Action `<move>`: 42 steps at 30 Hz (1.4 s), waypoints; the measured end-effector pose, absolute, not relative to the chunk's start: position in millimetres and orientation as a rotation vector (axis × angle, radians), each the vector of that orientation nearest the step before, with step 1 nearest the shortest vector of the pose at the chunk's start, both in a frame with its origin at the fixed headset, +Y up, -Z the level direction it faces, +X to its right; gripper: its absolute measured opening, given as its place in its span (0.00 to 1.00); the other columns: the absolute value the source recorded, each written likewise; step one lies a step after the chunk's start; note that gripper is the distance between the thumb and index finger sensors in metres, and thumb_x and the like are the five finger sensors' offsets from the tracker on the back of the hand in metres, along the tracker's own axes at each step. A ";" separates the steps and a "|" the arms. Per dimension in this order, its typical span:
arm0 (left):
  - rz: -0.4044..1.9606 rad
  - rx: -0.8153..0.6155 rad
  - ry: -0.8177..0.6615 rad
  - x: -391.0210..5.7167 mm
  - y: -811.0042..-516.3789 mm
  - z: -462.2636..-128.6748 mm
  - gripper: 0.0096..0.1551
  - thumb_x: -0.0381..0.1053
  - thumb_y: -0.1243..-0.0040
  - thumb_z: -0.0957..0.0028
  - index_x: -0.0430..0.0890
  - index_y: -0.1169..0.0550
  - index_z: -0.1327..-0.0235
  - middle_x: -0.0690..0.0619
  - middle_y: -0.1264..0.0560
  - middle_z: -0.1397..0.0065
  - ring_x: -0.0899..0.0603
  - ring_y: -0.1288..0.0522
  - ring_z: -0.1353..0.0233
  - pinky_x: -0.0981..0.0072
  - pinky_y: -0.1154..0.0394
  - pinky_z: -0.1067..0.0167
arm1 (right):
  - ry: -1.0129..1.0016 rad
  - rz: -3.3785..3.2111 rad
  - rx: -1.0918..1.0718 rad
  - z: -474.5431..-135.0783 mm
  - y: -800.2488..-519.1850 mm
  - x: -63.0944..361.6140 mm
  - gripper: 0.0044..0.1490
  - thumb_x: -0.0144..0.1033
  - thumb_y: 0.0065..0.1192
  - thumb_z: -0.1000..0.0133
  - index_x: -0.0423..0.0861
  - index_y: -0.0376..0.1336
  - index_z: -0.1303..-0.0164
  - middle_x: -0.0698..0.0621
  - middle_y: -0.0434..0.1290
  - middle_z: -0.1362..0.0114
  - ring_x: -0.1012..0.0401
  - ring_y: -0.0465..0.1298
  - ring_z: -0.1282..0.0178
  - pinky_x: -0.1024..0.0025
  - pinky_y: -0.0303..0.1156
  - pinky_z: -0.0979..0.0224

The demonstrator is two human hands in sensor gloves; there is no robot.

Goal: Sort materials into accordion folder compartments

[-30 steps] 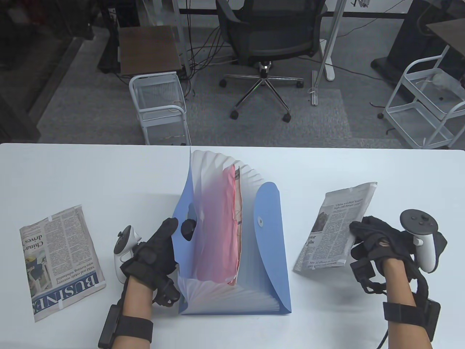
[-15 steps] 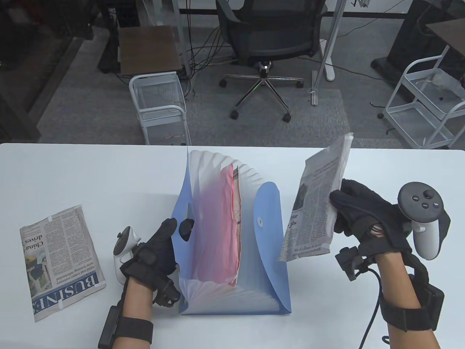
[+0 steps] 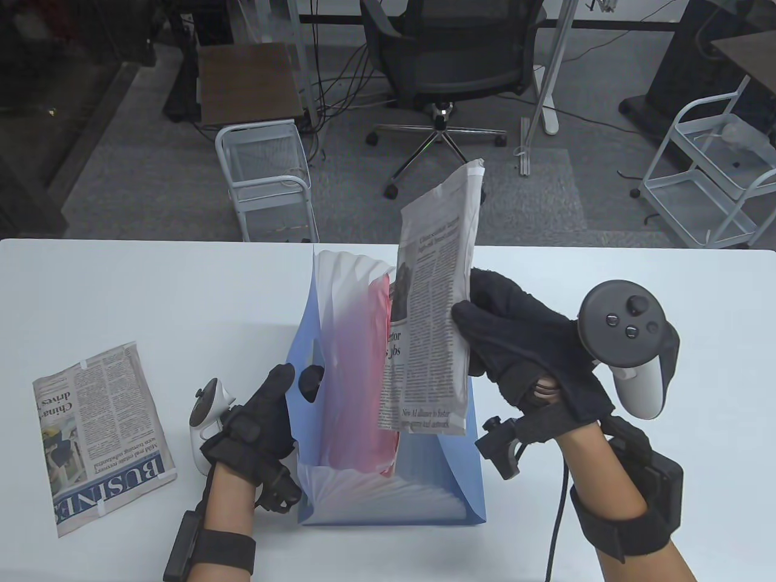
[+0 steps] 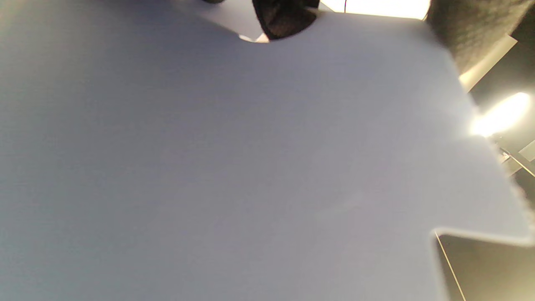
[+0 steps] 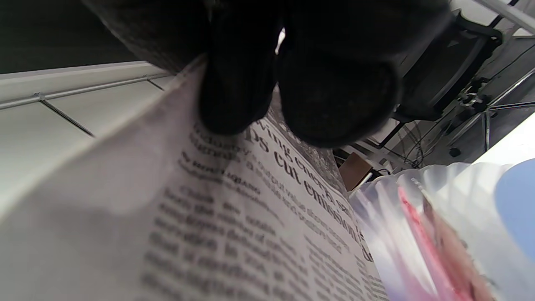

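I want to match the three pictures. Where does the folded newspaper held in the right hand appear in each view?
Table view: held newspaper, upright at centre, above the accordion folder.
Left wrist view: not in it; only the blue folder wall.
Right wrist view: fills left and centre, under the fingers.
Shared landmark: the accordion folder.

A white table (image 3: 151, 285) fills the near half of the table view. Beyond its far edge lies grey carpet (image 3: 121, 182). A black office chair (image 3: 451, 54) on a chrome star base stands far centre. At far left sit a white wire cart (image 3: 267, 176) and, behind it, a small brown-topped table (image 3: 250, 82). Another white cart (image 3: 709, 176) stands far right. Cables (image 3: 348, 85) trail across the floor near the chair.
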State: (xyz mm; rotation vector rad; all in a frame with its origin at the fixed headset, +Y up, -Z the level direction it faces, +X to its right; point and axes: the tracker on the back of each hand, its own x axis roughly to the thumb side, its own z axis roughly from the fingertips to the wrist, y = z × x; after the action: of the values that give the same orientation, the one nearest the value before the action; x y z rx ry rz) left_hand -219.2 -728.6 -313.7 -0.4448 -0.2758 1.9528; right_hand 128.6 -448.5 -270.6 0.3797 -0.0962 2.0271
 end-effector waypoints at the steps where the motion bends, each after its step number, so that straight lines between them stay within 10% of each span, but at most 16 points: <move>1: 1.954 -0.445 -0.277 -219.3 -728.6 -313.7 0.44 0.77 0.45 0.35 0.42 0.32 0.27 0.26 0.66 0.13 0.16 0.68 0.22 0.25 0.55 0.34 | -0.096 2.030 0.383 -270.8 -448.0 125.0 0.31 0.42 0.66 0.36 0.43 0.61 0.26 0.52 0.83 0.51 0.48 0.85 0.63 0.70 0.82 0.65; 42: 1.953 -0.445 -0.282 -221.1 -727.4 -314.3 0.44 0.77 0.46 0.35 0.42 0.33 0.27 0.26 0.66 0.13 0.17 0.69 0.22 0.26 0.55 0.34 | 0.282 2.477 0.269 -330.0 -531.5 11.3 0.32 0.42 0.66 0.36 0.39 0.61 0.27 0.53 0.84 0.54 0.49 0.86 0.66 0.71 0.82 0.68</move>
State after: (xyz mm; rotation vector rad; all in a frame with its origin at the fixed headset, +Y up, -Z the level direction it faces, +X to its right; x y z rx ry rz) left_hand -221.1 -727.4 -314.3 -0.4452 -0.2819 1.9528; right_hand 11.3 -531.5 -330.0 0.2686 0.2824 2.4769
